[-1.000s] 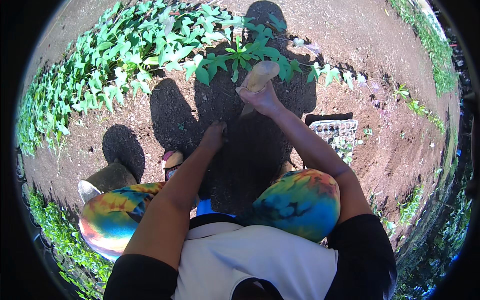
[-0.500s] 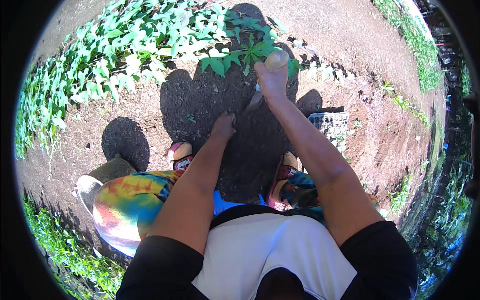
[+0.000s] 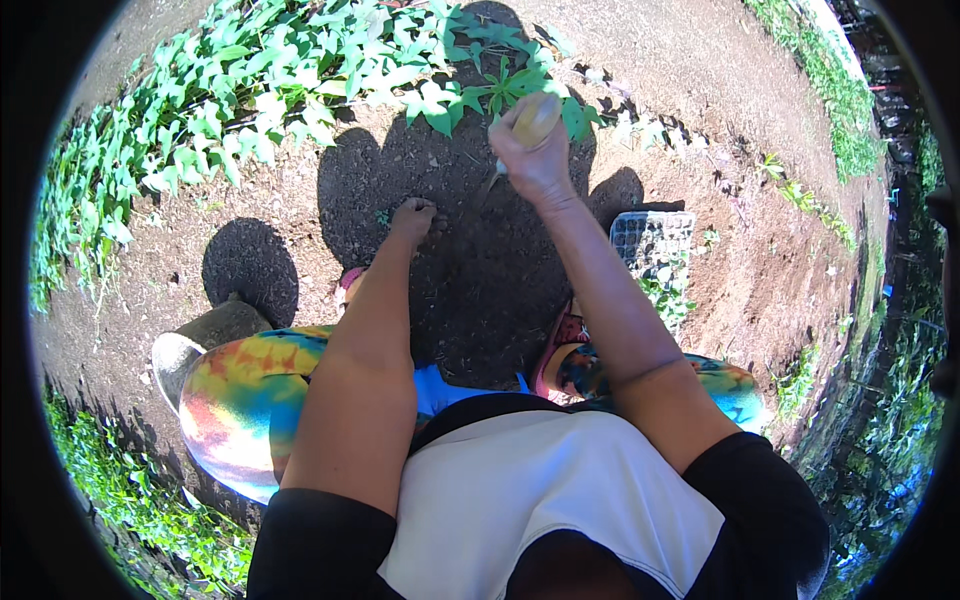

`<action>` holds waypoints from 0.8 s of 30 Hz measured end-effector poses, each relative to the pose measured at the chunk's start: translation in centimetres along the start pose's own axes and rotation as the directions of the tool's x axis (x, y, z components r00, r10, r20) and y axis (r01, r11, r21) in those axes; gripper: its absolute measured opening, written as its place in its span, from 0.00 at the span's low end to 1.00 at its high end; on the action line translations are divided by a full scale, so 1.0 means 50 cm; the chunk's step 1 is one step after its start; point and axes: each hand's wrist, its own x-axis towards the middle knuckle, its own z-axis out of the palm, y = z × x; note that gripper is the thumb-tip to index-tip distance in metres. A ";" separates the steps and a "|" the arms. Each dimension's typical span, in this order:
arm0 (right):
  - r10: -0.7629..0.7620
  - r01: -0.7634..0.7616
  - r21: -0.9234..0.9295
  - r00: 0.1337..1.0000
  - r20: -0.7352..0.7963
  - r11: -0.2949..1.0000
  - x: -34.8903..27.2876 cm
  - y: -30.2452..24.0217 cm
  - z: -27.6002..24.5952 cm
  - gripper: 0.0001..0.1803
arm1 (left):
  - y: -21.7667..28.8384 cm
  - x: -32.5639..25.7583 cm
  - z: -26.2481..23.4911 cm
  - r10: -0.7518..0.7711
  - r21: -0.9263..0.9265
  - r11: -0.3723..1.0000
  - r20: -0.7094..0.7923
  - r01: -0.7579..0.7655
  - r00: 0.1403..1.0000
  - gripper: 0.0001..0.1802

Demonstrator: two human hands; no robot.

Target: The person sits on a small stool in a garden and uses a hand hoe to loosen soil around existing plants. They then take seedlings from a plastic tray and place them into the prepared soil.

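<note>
My right hand [image 3: 535, 160] grips a pale wooden-handled digging tool [image 3: 528, 125], blade angled into the dark shaded soil [image 3: 470, 290]; my left hand [image 3: 412, 218], fingers curled, presses the soil for support.

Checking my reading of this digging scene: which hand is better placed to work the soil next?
Probably the right hand: it grips the wooden-handled tool, whose blade points down at the dark soil. The left hand holds nothing, its fingers resting on the soil beside a tiny seedling.

view: one only, head-worn fisheye, none shared | aim: steeply downward onto the soil [image 3: 470, 270] past the forearms | range: close, torso seen at near edge | far: leafy plants [image 3: 250, 90] | rim: edges bent, corners blacked out
</note>
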 end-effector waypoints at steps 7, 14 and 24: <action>-0.399 0.439 -0.060 0.860 0.319 0.897 -0.136 0.267 0.231 0.36 | -0.075 0.005 -0.017 0.269 -0.229 0.937 -0.010 -0.264 0.963 0.10; -0.140 0.267 -0.274 0.903 0.407 0.924 -0.144 0.191 0.178 0.32 | -0.099 -0.047 -0.008 0.061 -0.391 0.915 -0.120 -0.104 0.991 0.09; -0.373 0.343 0.147 0.824 0.426 0.928 0.155 -0.178 -0.139 0.12 | -0.080 0.008 0.043 0.153 -0.344 0.869 -0.499 -0.357 0.853 0.10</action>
